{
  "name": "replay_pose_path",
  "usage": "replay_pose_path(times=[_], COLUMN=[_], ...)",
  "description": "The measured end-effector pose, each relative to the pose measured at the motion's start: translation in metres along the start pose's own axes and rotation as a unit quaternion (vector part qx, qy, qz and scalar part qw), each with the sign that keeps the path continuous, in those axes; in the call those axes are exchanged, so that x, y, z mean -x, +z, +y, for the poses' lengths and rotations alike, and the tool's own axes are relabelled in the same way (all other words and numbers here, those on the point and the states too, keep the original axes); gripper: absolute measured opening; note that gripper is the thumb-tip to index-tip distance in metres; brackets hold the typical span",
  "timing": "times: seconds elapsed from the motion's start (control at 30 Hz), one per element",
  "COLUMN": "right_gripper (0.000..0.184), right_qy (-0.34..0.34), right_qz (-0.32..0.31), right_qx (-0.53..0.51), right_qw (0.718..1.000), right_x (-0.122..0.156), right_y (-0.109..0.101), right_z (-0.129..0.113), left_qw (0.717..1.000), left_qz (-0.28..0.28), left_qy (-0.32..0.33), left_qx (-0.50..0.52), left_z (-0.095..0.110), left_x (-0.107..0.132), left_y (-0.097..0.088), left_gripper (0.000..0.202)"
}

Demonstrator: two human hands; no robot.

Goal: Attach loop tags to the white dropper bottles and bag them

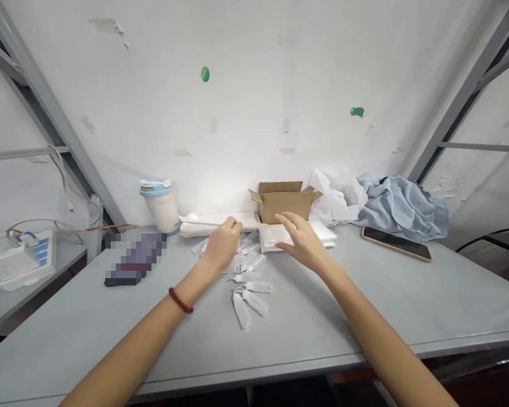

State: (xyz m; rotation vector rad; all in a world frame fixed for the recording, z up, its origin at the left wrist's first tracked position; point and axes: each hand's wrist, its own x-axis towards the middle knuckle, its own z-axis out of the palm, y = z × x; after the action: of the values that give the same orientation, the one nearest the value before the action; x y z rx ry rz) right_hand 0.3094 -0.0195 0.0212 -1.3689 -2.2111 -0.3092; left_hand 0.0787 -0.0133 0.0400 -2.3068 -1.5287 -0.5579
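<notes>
My left hand (pixel 223 243) is closed above a loose pile of small translucent plastic vials (pixel 251 261); what its fingers hold, if anything, cannot be made out. Several more vials (pixel 242 310) lie spread on the table nearer to me. Over a stack of white packets (pixel 271 236) my right hand (pixel 297 236) hovers or rests, fingers apart and nothing in them; whether it touches the packets I cannot tell. Right behind that hand stands an open cardboard box (pixel 285 204). White paper sheets (pixel 207 226) lie flat behind my left hand.
A lidded cup (pixel 160 208) and a blurred-out dark item (pixel 138 259) are on the left. To the right are a white plastic bag (pixel 337 198), a blue cloth (pixel 402 206) and a phone (pixel 396 243). A power strip (pixel 29 260) with cables sits far left.
</notes>
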Motion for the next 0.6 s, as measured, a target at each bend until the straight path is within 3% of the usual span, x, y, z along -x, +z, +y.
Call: replay_pose_path(times=[0.07, 0.17, 0.23, 0.3, 0.37, 0.47, 0.53, 0.6], right_gripper=[0.058, 0.048, 0.049, 0.053, 0.055, 0.058, 0.060, 0.061], right_qy=[-0.034, -0.055, -0.041, -0.021, -0.011, -0.011, -0.011, -0.011], right_qz=[0.010, -0.011, -0.037, -0.056, -0.062, -0.049, -0.033, -0.018], right_qx=[0.031, 0.077, 0.106, 0.132, 0.153, 0.173, 0.176, 0.169], right_qw=[0.999, 0.995, 0.993, 0.989, 0.986, 0.984, 0.984, 0.985], right_x=[0.001, 0.002, 0.002, 0.002, 0.001, 0.000, -0.001, 0.000], right_y=[0.004, 0.011, 0.013, 0.014, 0.013, 0.013, 0.013, 0.014], right_z=[-0.014, -0.034, -0.040, -0.040, -0.036, -0.028, -0.025, -0.026], left_qw=[0.996, 0.962, 0.939, 0.934, 0.940, 0.929, 0.900, 0.823], left_qz=[0.070, 0.206, 0.248, 0.263, 0.282, 0.316, 0.269, 0.151], left_qy=[0.062, 0.177, 0.233, 0.221, 0.125, -0.091, -0.232, -0.331], left_qx=[-0.010, 0.009, 0.044, 0.096, 0.145, 0.170, 0.252, 0.435], left_z=[0.017, 0.036, 0.042, 0.038, 0.022, -0.016, -0.044, -0.064], left_x=[0.020, 0.041, 0.045, 0.043, 0.037, 0.025, 0.018, 0.015], left_y=[0.000, 0.006, 0.009, 0.007, 0.002, -0.010, -0.017, -0.022], left_gripper=[0.028, 0.029, 0.030, 0.026, 0.016, 0.012, 0.026, 0.027])
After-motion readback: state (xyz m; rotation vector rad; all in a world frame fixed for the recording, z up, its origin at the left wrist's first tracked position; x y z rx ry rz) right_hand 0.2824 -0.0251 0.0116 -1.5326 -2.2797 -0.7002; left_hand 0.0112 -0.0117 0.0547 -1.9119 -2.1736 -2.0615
